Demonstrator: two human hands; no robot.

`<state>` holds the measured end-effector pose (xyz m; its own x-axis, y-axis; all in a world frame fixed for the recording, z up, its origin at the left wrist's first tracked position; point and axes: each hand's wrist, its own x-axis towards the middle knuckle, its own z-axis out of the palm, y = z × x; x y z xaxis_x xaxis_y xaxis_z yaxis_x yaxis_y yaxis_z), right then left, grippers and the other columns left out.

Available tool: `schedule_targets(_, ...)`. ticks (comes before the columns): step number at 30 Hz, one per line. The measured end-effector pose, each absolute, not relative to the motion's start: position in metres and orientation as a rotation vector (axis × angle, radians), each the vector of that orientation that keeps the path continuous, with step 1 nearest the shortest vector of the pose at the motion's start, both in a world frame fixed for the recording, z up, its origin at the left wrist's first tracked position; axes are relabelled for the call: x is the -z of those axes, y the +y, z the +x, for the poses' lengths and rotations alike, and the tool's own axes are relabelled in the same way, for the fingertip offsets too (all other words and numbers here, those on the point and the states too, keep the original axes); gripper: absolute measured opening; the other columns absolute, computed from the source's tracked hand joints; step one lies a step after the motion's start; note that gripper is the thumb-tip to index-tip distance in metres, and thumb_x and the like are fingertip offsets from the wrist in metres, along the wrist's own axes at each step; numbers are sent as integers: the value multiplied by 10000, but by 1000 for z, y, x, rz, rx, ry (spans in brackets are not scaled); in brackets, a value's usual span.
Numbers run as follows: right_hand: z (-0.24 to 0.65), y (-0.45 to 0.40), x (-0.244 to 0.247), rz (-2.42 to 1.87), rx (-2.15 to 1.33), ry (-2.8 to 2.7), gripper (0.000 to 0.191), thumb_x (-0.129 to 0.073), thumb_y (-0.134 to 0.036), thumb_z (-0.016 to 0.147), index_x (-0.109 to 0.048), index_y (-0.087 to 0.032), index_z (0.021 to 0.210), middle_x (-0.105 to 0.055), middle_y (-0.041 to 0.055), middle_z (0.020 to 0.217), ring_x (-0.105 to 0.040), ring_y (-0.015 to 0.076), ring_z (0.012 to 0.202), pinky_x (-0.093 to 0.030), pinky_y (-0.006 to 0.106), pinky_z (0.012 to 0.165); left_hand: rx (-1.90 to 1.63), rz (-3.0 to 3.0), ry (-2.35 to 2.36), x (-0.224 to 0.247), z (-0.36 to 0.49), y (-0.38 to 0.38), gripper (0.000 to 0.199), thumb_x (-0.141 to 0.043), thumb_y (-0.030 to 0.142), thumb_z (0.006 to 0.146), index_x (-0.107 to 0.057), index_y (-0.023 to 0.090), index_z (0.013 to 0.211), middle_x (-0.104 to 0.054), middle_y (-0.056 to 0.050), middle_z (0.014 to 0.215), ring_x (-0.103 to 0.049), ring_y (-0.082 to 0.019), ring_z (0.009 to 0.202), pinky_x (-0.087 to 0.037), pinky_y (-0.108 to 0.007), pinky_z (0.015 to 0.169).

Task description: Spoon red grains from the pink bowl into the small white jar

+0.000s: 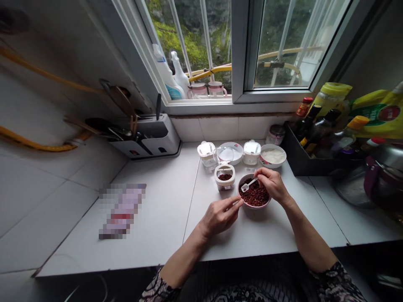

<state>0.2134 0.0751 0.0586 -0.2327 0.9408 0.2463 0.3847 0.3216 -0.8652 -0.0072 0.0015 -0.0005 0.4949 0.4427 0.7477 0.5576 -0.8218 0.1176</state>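
My right hand [271, 184] pinches the handle of a small clear plastic spoon [245, 188], held over a bowl [251, 206] of dark red-brown dried grains [256, 197]. The spoon's scoop hangs just above the grains and looks empty. From the left, my left hand [221, 214] grips the bowl's near-left rim with its fingertips. Just behind that hand stands a clear seasoning jar [224, 181] with a cream rim, its lid up and some of the same grains inside.
Behind are two white-lidded jars [206, 152] [251, 152], a white bowl [231, 153] and a bowl of white powder [273, 157]. A utensil holder [154, 138] stands back left, a blurred packet [124, 212] lies left. At right are a bottle rack [302, 161] and a metal pot [352, 188].
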Motion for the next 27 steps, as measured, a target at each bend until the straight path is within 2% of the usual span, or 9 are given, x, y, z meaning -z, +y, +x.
schedule_targets(14,216,81,-59,-1125,-1102,-1562,169,-556,-337,769,-628,-184,777,-545,-33,534,-518,129,503,-438,271,539,1263,-2586,-853,1,-6,2,282,-499,109,950,-595,127,1215,-705,-138,1097,-728,-169,897,-628,-255,725)
schedule_targets(19,207,84,-59,-1074,-1082,-1515,197,-596,-371,796,-629,-179,822,-553,-33,568,-481,108,485,-405,242,484,1258,-2570,-858,1,-6,3,283,-497,106,947,-590,133,1213,-710,-127,1078,-727,-151,830,-623,-246,700)
schedule_targets(23,189,79,-63,-1016,-949,-1594,181,-539,-332,886,-637,-181,901,-596,-15,642,-481,104,485,-410,240,482,1255,-2566,-860,0,-5,3,274,-492,108,948,-590,133,1202,-712,-126,1073,-725,-150,815,-620,-243,690)
schedule_targets(27,172,70,-62,-930,-508,-1903,177,-467,-187,941,-644,-187,954,-665,36,757,-607,157,652,-495,280,639,1272,-2548,-860,-1,-5,3,288,-486,105,947,-588,139,1214,-715,-121,1064,-723,-144,797,-620,-239,680)
